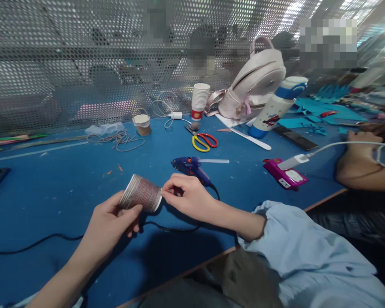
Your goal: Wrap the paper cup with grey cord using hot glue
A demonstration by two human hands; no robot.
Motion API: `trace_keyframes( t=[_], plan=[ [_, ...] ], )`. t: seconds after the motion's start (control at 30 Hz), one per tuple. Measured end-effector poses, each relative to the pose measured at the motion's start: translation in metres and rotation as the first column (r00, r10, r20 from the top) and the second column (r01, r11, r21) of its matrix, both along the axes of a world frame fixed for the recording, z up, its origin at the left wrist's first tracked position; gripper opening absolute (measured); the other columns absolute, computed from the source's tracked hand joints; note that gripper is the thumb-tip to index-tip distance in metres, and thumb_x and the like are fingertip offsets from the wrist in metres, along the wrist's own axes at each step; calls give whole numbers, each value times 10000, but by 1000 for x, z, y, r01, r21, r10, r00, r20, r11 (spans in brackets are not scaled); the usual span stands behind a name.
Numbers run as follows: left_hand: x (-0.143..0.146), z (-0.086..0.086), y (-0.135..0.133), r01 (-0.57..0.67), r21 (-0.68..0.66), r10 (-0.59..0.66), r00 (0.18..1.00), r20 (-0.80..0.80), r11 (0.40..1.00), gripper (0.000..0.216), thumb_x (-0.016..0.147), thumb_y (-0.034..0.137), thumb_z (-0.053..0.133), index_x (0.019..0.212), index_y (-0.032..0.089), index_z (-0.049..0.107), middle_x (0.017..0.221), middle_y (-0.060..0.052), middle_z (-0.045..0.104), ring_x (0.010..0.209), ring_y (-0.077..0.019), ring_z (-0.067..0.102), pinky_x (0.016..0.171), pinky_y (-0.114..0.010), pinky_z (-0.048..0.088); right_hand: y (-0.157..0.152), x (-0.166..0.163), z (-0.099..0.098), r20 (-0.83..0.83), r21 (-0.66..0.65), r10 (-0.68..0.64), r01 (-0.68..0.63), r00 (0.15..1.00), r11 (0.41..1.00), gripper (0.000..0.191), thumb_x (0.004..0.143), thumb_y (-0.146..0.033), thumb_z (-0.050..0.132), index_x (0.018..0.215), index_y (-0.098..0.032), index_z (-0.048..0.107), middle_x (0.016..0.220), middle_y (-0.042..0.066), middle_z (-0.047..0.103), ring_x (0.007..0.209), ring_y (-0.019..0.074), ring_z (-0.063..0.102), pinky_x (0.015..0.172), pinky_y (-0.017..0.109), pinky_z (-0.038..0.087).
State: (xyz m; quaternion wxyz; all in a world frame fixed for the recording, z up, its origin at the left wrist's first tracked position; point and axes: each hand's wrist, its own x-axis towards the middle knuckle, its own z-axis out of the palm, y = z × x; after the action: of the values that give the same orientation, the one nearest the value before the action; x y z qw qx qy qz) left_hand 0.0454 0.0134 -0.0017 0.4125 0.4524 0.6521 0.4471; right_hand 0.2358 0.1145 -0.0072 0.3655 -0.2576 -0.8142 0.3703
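I have the left hand (pixel 111 220) in view with its fingers wrapped around a tilted paper cup wound in grey and reddish string (pixel 143 194), over the blue tabletop (pixel 67 188). The right hand (pixel 189 196) holds thumb and index finger pinched together at the cup's white edge; I cannot tell what is between them. Just beyond, I see a dark blue glue gun (pixel 188 161) lying near red-and-yellow-handled scissors (pixel 197 134).
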Motion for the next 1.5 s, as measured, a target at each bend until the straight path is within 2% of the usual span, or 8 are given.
trace_keyframes(
  t=[0.37, 0.53, 0.7, 1.0, 1.2, 1.37, 1.43, 1.5],
  plan=[
    [5, 8, -2, -22, 33, 23, 999, -24, 999, 162, 733, 340, 718, 787, 198, 664, 459, 52, 606, 401, -110, 537, 410, -200, 438, 1, 1, 3, -11, 6, -14, 14, 1000, 1000, 154, 791, -29, 646, 703, -156, 645, 678, -38, 561, 627, 80, 504, 621, 213, 398],
    [10, 13, -4, -69, 49, 72, 996, -52, 996, 128, 711, 323, 709, 753, 209, 669, 460, 62, 590, 416, -104, 533, 430, -197, 441, 0, 1, 3, 10, 4, -15, 15, 1000, 1000, 168, 789, -30, 643, 686, -162, 629, 672, -41, 560, 624, 81, 499, 627, 215, 398],
    [8, 11, -5, -51, 59, 56, 995, -88, 997, 107, 707, 319, 700, 733, 217, 681, 464, 62, 585, 421, -102, 520, 434, -197, 437, 0, 2, 6, 35, -22, 1, 0, 999, 1000, 171, 780, -20, 647, 684, -160, 629, 667, -44, 556, 619, 77, 495, 625, 214, 392],
    [-9, 4, -2, 161, 148, -117, 955, -272, 976, 111, 770, 305, 658, 725, 208, 689, 515, 46, 569, 457, -112, 515, 455, -212, 443, -1, 4, 12, 106, -150, 47, -31, 993, 988, 153, 779, -31, 651, 682, -149, 638, 670, -46, 564, 594, 63, 481, 597, 206, 370],
    [-14, 2, -2, 217, 163, -151, 926, -345, 962, 171, 775, 296, 650, 631, 206, 632, 533, 30, 578, 474, -117, 522, 462, -223, 453, 1, 5, 13, 148, -201, 63, -32, 987, 979, 146, 761, -24, 648, 679, -144, 648, 648, -52, 555, 580, 59, 461, 584, 205, 361],
    [-18, 3, 0, 203, 88, -184, 965, -188, 975, 109, 732, 272, 690, 811, 199, 706, 507, 46, 596, 449, -120, 545, 446, -219, 461, 4, 4, 15, 127, -347, 96, -47, 987, 937, 116, 774, -63, 656, 692, -144, 654, 640, -52, 550, 585, 64, 458, 570, 202, 371],
    [-20, 3, 2, 182, 43, -179, 981, -77, 982, 176, 707, 263, 713, 871, 199, 712, 492, 45, 610, 432, -131, 565, 433, -226, 466, 7, 3, 14, 59, -435, 120, -82, 991, 896, 97, 771, -101, 686, 693, -148, 654, 672, -43, 576, 617, 71, 489, 604, 204, 404],
    [-22, 0, 4, 166, 17, -166, 986, 28, 986, 158, 698, 272, 732, 835, 203, 697, 490, 29, 627, 429, -144, 583, 420, -234, 469, 8, 2, 11, -39, -548, 130, -130, 991, 826, 92, 751, -130, 717, 691, -149, 651, 768, -19, 635, 676, 78, 542, 669, 214, 451]
  ],
)
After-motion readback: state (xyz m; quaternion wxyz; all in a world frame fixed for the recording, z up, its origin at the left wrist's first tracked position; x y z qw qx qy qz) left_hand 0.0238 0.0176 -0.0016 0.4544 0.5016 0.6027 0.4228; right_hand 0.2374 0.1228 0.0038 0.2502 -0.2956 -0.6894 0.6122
